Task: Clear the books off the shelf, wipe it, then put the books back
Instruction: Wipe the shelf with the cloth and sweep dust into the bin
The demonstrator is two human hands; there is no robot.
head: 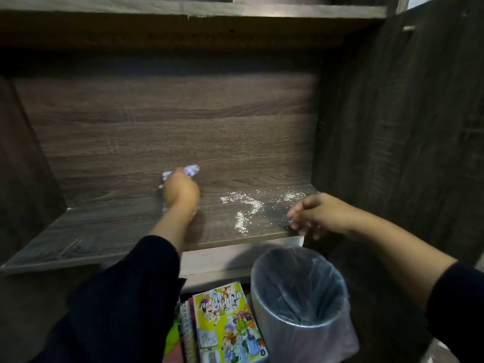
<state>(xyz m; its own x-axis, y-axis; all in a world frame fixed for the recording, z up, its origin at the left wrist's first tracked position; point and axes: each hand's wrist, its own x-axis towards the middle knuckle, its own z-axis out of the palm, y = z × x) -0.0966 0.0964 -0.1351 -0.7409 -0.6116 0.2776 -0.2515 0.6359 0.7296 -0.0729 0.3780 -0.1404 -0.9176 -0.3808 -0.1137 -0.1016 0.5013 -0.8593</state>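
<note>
The dark wooden shelf (110,226) holds no books. My left hand (180,191) grips a white and blue cloth (192,170) at the back of the shelf, near the middle. White crumbs (243,205) lie scattered on the right part of the board. My right hand (318,214) hovers at the shelf's front right edge with loosely curled fingers, and something white (301,239) shows just beneath it. A stack of books (227,326) with a colourful comic cover on top lies below the shelf.
A round bin (301,297) lined with a clear bag stands under the shelf's right end, beside the books. A wooden side panel (408,127) walls the shelf on the right, another panel (23,166) on the left. A second board (183,9) runs overhead.
</note>
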